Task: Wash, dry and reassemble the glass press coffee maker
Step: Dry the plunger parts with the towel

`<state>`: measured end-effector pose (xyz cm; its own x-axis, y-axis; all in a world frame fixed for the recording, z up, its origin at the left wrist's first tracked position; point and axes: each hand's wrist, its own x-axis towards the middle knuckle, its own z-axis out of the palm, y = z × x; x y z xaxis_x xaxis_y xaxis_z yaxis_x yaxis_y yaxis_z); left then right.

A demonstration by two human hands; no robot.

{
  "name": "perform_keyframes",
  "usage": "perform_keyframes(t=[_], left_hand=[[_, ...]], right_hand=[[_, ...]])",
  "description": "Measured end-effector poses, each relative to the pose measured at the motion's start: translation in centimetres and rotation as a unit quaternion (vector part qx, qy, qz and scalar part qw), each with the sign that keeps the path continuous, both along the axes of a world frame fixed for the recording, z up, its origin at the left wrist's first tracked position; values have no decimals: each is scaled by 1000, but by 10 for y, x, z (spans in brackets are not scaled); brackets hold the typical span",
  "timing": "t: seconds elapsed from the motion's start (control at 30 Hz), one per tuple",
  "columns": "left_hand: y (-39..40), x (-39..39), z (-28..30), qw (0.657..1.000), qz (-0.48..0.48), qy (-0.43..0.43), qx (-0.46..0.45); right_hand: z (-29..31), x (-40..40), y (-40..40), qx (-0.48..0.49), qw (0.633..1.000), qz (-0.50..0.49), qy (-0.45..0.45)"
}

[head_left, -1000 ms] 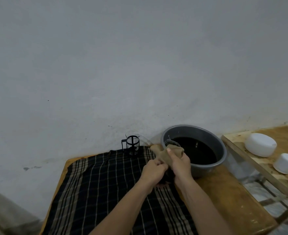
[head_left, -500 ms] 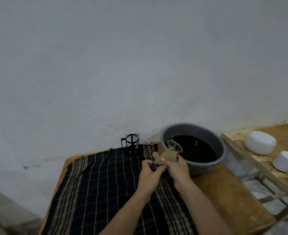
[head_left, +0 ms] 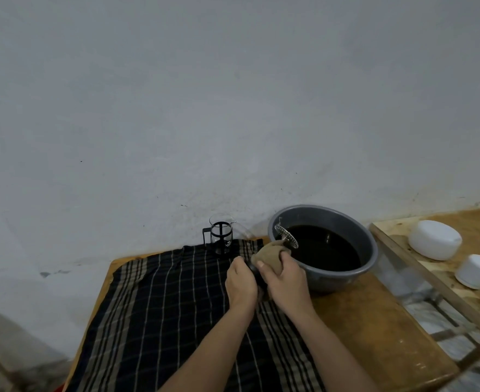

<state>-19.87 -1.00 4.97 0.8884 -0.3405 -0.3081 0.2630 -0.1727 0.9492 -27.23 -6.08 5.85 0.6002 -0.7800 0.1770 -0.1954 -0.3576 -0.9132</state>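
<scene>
The glass carafe (head_left: 221,235) in its black frame stands upright at the far edge of the table, by the wall. My left hand (head_left: 241,282) grips the dark lid end of the plunger (head_left: 254,268), mostly hidden between my hands. My right hand (head_left: 285,280) holds a tan cloth (head_left: 270,256) wrapped round the plunger's rod. The round metal mesh filter (head_left: 286,236) sticks out past the cloth, tilted over the near-left rim of the basin.
A grey basin (head_left: 366,244) of dark water sits right of my hands on the wooden table (head_left: 374,321). A dark plaid cloth (head_left: 159,312) covers the table's left part. White containers (head_left: 434,243) stand on a wooden shelf (head_left: 402,230) at right.
The cloth in my right hand has slid along the plunger, towards the filter and then back. My left hand stays on the lid end. The view has shifted slightly.
</scene>
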Motion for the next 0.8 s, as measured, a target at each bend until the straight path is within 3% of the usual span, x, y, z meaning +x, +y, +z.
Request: perform_keyframes(t=[0.07,0.17,0.23,0.3,0.4,0.53,0.7,0.8], left_hand=[[-3,0,7,999,-5,27,-19],[-1,10,15,987,13,135,-90],[3,17,16,969,15,200,-145],[7,18,19,955,-3,244,-169],[6,12,24,938,-68,288,-180],[12,10,27,919,-145,311,-194],[8,6,25,922,-180,289,-186],[8,10,26,929,-166,290,-157]], right_hand=[[1,-1,-3,67,995,-30,-61],[10,-6,-8,255,940,-78,-214],[18,-12,-16,256,926,-61,-270],[26,-14,-16,186,957,4,-222],[22,-3,2,-3,995,95,-29],[13,12,6,-138,990,4,-14],[18,20,2,-117,992,-41,-40],[16,25,-2,99,984,-62,-135]])
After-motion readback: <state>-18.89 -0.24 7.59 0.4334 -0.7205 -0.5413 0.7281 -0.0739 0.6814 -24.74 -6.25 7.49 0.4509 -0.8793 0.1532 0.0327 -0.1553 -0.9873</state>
